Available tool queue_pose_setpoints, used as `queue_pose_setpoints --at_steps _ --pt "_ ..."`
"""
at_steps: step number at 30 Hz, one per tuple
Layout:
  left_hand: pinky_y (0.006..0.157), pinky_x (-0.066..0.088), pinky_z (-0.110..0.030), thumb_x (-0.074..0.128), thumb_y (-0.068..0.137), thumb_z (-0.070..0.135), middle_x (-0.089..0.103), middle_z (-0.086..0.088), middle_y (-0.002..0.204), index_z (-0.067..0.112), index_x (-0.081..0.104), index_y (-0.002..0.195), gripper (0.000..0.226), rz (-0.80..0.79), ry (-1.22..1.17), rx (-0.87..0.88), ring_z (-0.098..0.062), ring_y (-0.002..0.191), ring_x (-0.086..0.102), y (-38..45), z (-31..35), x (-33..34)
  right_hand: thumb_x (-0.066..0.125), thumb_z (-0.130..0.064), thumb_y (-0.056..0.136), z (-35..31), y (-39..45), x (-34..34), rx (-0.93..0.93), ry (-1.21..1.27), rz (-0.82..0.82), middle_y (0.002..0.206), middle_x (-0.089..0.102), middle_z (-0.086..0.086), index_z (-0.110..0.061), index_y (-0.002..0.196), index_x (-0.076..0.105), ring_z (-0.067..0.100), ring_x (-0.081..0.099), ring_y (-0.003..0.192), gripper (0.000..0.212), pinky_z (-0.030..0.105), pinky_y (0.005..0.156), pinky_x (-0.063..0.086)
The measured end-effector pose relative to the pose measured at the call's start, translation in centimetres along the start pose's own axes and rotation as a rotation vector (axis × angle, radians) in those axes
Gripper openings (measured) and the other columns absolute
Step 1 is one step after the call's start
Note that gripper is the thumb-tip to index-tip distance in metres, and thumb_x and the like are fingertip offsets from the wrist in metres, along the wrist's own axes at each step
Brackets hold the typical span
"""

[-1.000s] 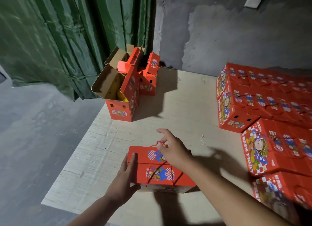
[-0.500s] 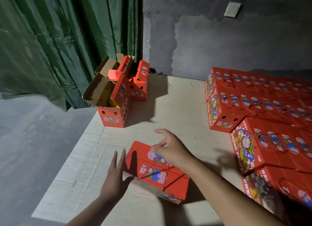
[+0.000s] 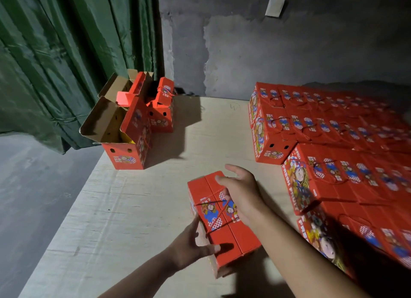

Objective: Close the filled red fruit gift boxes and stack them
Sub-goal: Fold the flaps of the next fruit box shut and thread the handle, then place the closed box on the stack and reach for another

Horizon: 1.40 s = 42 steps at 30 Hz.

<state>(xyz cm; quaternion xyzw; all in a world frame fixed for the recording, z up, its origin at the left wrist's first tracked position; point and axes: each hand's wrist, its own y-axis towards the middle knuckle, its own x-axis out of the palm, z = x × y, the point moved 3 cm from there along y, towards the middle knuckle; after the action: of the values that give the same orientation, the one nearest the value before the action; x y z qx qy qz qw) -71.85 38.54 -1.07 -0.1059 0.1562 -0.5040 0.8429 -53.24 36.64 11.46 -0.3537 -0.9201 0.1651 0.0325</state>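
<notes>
A closed red fruit gift box [image 3: 224,237] lies on the pale wooden table [image 3: 133,208], its long side pointing away from me. My left hand [image 3: 189,246] holds its near left edge, thumb on the lid and fingers along the side. My right hand [image 3: 242,193] lies over the lid, and the box's red cord runs taut to a point under its fingers. A large stack of closed red boxes [image 3: 333,175] fills the right side of the table in stepped layers.
Open red boxes [image 3: 124,151] with raised flaps stand at the table's far left corner, a closed one [image 3: 162,117] behind them. A green curtain [image 3: 66,53] hangs at left, a grey wall [image 3: 244,53] at the back. The table's left edge drops to the concrete floor [image 3: 33,186].
The box has turned from lying crosswise to pointing away from me and sits closer to the stack. My left hand shifted from its left end to its near left edge.
</notes>
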Motion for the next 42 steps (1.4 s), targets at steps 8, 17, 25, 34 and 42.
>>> queue_pose_setpoints --at_steps 8,17,25,34,42 --pt "0.118 0.038 -0.024 0.102 0.064 0.033 0.027 0.013 0.167 0.029 -0.03 0.159 0.162 -0.028 0.221 0.188 -0.005 0.153 0.029 4.7 1.6 5.3 0.075 -0.009 0.092 -1.0 0.2 -5.7 -0.045 0.08 0.092 0.072 0.059 0.003 -0.025 0.13 0.066 0.011 0.052 0.059 0.043 0.023 0.058 0.043" --pt "0.102 0.043 -0.009 0.09 0.064 0.045 0.038 0.041 0.139 0.048 -0.017 0.159 0.143 -0.057 0.297 0.162 0.004 0.13 0.048 11.7 2.7 9.2 0.073 -0.003 0.091 -1.0 3.9 -12.0 -0.058 0.056 0.19 0.075 0.064 -0.001 -0.024 0.128 0.068 0.014 0.056 0.065 0.042 0.029 0.069 0.046" --pt "0.088 0.048 -0.005 0.082 0.084 0.031 0.058 0.009 0.133 0.037 -0.016 0.162 0.125 -0.062 0.338 0.118 -0.007 0.108 0.058 17.4 5.4 12.2 0.074 -0.01 0.089 -2.2 9.7 -16.9 -0.055 0.011 0.254 0.074 0.066 -0.007 -0.037 0.123 0.07 0.016 0.058 0.066 0.043 0.034 0.065 0.048" --pt "0.108 0.051 -0.042 0.08 0.088 0.016 0.053 -0.013 0.151 0.015 -0.011 0.166 0.12 -0.039 0.416 0.072 -0.031 0.132 0.056 25.3 9.5 12.9 0.066 -0.002 0.089 -3.7 16.3 -21.3 -0.048 -0.001 0.316 0.082 0.071 0.005 -0.033 0.129 0.067 0.01 0.06 0.058 0.051 0.027 0.062 0.051" --pt "0.115 0.044 -0.041 0.071 0.092 0.007 0.039 -0.012 0.164 0.017 -0.01 0.167 0.111 -0.102 0.474 0.041 -0.032 0.142 0.049 30.2 11.2 13.8 0.064 -0.007 0.086 -3.4 19.0 -24.7 -0.054 -0.125 0.419 0.107 0.069 -0.005 -0.036 0.131 0.066 0.002 0.066 0.072 0.053 0.015 0.058 0.048"
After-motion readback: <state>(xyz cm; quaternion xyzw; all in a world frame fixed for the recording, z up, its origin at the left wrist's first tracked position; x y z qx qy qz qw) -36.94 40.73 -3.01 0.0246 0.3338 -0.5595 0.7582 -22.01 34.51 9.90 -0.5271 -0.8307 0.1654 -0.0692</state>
